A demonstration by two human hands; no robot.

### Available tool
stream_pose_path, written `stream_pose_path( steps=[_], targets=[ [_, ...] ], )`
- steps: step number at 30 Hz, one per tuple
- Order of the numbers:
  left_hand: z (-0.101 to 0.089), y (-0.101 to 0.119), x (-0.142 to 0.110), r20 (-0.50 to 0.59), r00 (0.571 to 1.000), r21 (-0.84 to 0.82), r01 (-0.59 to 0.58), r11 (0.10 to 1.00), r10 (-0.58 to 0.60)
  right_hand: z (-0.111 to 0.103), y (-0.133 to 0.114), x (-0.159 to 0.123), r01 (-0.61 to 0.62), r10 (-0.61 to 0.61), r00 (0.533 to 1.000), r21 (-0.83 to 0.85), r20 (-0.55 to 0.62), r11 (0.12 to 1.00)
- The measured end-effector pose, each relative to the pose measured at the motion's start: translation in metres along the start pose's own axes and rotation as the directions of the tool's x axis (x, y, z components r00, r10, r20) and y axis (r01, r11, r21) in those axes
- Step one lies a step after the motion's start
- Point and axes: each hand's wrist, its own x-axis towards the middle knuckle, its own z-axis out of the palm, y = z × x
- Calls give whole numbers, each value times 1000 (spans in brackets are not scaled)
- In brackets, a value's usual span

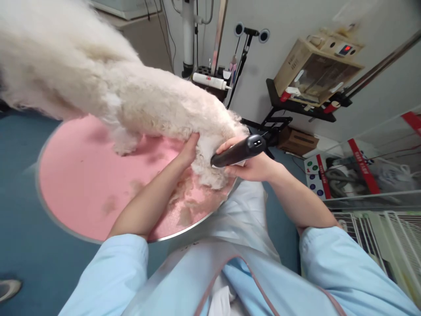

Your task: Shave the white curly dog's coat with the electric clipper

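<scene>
A white curly-haired dog (pixel 164 96) stands on a round pink grooming table (pixel 75 175), stretching from the upper left toward the middle. My right hand (pixel 253 169) is closed around black hair clippers (pixel 238 151). The front end of the clippers lies against the fur of the dog's near leg (pixel 208 171). On the other side of that leg is my left hand (pixel 190 150), pressed to its inner upper part; most of its fingers are hidden behind the fur, and it appears to grip the leg.
Loose tufts of cut hair (pixel 186 215) lie along the table's near rim. Behind the dog are a white bottle (pixel 210 81) and a black two-headed stand (pixel 251 33). A boxy device with a window (pixel 320 66) sits on a shelf at the right, above a cardboard box (pixel 297 141) and wire racks (pixel 378 232).
</scene>
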Motion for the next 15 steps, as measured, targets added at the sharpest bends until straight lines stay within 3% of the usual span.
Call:
stream_pose_path(
  steps=[4,9,11,15],
  targets=[
    [-1,0,2,12,1000,17,5,1000,-5,-5,-7,-2,-28,27,997,14,68,1000],
    [-1,1,3,37,997,12,-63,998,62,-10,-8,13,-3,-8,987,-69,-159,998],
    [-1,1,4,34,997,17,-69,997,69,0,-11,16,-42,30,994,-119,-102,992],
    [-4,3,3,88,996,16,-17,1000,15,18,-25,10,-64,94,988,-230,120,971]
  ],
)
